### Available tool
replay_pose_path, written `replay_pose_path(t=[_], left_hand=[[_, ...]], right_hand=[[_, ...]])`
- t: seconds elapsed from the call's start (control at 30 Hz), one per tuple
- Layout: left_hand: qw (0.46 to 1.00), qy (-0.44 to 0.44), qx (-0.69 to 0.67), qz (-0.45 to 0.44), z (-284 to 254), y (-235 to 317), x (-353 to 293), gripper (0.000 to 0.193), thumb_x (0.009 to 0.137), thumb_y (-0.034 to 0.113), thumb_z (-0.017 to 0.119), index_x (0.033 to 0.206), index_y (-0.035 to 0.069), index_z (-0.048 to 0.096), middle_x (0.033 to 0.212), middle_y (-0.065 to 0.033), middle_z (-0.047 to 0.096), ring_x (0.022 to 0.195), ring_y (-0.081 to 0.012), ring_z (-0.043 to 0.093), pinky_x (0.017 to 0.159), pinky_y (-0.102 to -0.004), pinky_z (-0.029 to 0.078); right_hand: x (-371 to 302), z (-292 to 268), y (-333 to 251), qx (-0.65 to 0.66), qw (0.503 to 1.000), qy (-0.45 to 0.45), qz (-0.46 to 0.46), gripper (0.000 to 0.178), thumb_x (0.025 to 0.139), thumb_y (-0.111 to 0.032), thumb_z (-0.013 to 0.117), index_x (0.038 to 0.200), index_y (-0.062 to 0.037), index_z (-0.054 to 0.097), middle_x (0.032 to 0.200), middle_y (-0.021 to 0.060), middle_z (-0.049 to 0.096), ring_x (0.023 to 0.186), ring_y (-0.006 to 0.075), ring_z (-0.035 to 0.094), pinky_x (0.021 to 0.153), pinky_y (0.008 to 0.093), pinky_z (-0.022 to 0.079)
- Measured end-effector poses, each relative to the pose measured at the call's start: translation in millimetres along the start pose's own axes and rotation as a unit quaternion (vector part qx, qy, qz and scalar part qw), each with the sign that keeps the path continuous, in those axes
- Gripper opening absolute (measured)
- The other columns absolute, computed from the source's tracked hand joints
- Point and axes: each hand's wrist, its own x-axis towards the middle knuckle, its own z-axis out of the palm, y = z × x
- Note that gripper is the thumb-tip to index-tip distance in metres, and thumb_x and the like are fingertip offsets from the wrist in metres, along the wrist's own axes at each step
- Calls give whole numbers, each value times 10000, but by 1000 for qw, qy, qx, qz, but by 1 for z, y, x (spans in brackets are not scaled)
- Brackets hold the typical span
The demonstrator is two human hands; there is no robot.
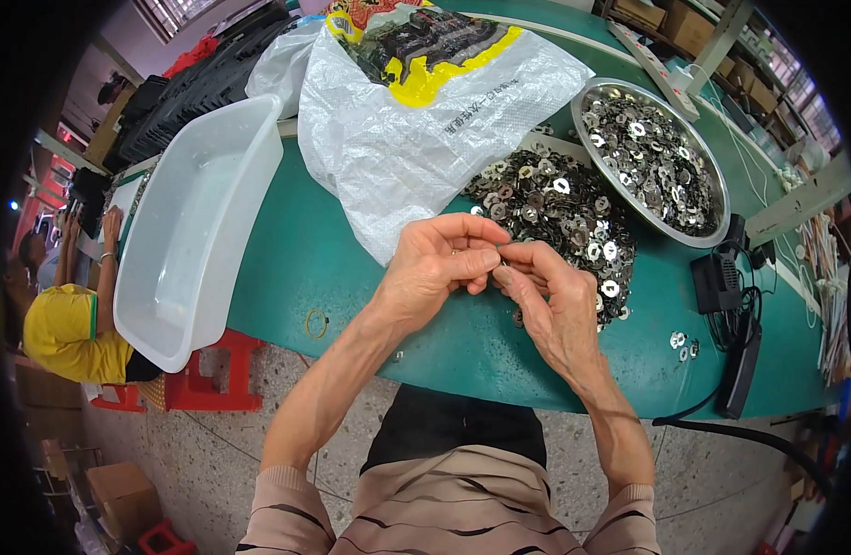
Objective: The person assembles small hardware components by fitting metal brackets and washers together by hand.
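Observation:
My left hand [441, 265] and my right hand [547, 289] meet over the near part of the green table. Thumbs and fingers of both are closed in a pinch, tip to tip. A small dark bit shows between the fingertips, too covered to make out. Just beyond and to the right of them spreads a loose pile of small metal ring-shaped pieces [573, 208], shiny and dark, some with notched edges. A round steel bowl [719, 208] full of similar pieces stands at the far right of the pile.
A white woven sack [379, 157] lies behind my hands. To the left stands a translucent plastic tub [189, 231]. A yellowish ring [316, 323], several loose pieces [682, 343] and a black power adapter [715, 280] with cables lie on the green table [351, 370]. A person in yellow [74, 333] works at far left.

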Motion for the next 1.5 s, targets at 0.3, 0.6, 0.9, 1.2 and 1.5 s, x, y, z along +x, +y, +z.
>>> replay_pose_path(t=[0.3, 0.6, 0.9, 1.2, 1.5], left_hand=[[999, -24, 2, 35, -1, -4, 1, 210, 792, 27, 641, 984, -43, 590, 795, -50, 591, 612, -71, 494, 530, -192, 394], [999, 0, -37, 20, 0, -3, 1, 215, 805, 27, 636, 1004, -33, 581, 805, -58, 589, 631, -88, 469, 554, -215, 374], [999, -29, -18, 33, -2, -6, 1, 219, 797, 19, 641, 1002, -30, 581, 811, -64, 599, 626, -85, 468, 548, -219, 368], [999, -25, -9, 35, -1, -3, -1, 227, 793, 10, 639, 1009, -23, 578, 793, -60, 593, 613, -85, 462, 540, -220, 359], [999, -22, -13, 19, -2, 2, -1, 218, 806, 64, 648, 994, -27, 586, 787, -36, 576, 614, -71, 457, 539, -202, 371]], right_hand=[[-3, 3, 1, -56, 997, 21, -55, 96, 842, -22, 575, 933, 5, 560, 704, 162, 614, 585, 264, 626, 497, 324, 471], [-1, 4, 4, -37, 997, 24, -61, 130, 828, 12, 570, 958, 8, 555, 780, 179, 622, 624, 293, 634, 522, 336, 485], [-3, 3, 2, -106, 989, 26, -103, 118, 808, 24, 579, 922, 5, 550, 714, 174, 604, 577, 309, 611, 473, 359, 458], [-4, 2, 1, -77, 995, 14, -64, 110, 819, 2, 574, 925, 13, 550, 731, 173, 621, 588, 279, 629, 502, 334, 484], [1, -8, -9, 61, 993, -46, 87, 133, 844, -25, 551, 957, 46, 565, 797, 154, 657, 730, 182, 664, 628, 279, 535]])
